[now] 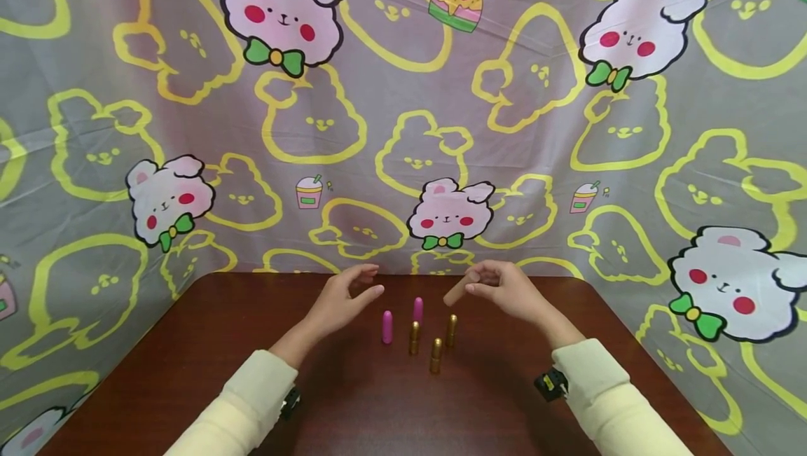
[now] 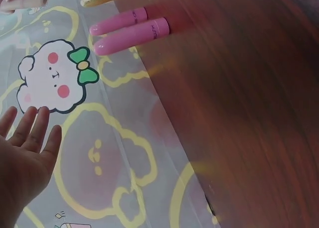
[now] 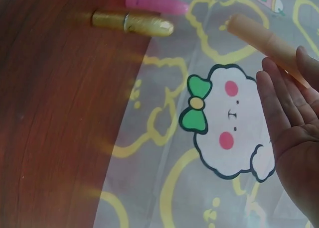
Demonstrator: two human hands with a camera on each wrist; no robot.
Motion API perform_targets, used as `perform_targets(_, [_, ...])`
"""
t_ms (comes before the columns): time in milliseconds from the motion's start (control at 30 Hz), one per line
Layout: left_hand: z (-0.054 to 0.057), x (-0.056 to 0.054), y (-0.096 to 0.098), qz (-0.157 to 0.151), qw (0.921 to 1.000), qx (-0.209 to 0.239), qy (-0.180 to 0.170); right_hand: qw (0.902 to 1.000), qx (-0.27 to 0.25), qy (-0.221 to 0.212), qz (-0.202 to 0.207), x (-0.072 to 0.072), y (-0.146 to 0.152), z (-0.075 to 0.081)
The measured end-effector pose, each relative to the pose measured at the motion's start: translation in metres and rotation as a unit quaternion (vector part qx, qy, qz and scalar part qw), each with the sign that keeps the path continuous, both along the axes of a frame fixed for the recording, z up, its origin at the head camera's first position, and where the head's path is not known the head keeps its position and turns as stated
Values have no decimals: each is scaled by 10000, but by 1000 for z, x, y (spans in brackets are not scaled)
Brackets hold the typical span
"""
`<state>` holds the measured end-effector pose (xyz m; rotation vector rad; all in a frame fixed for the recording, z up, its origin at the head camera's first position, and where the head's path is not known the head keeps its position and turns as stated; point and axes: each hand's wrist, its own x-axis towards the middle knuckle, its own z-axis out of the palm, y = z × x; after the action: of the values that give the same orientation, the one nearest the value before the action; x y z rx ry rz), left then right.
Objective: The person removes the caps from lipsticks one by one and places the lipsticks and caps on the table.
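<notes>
Between the thumb and fingers of my right hand (image 1: 513, 293) is a beige bullet-shaped tube, like a lipstick (image 1: 457, 292), held tilted above the table. My left hand (image 1: 339, 300) is raised with nothing in it, its fingers loosely extended. Between the hands stand two pink lipstick-like tubes, one nearer (image 1: 387, 328) and one farther back (image 1: 419, 308). Upright beside them are three gold tubes with rounded tops: a left one (image 1: 414, 339), a front one (image 1: 436, 356) and a right one (image 1: 452, 330). Small lettering, too blurred to read, marks the pink tube (image 2: 132, 36) in the left wrist view.
The dark brown wooden table (image 1: 353, 414) ends at a hanging cloth (image 1: 391, 85) printed with rabbit faces, which surrounds its back and sides. A small black device (image 1: 551, 384) sits at the right wrist, and another (image 1: 290, 403) at the left.
</notes>
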<state>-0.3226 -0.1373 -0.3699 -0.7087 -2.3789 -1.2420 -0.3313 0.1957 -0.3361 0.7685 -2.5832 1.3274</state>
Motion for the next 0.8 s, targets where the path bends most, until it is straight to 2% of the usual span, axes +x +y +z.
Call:
perform_targets(167, [-1,0,5,-203,9986,489,34,9991,-409,-125,79,1,-3,4])
perform_targets(367, [-1,0,12,-263,9934,1094,-234,9953,-933,-222,135,5,-11,9])
perform_targets(533, [1,-2,19,-620,9820,1758,-313,9901,-1361,-275,208,7,-18,10])
perform_targets(700, [5,-4,26,-632,9688,2331,-550,9813,-1889,-217,300,8,-26,8])
perform_targets(800, [6,-4,31,-670,9556,2795,-650,9752,-2166,-319,315,9,-32,7])
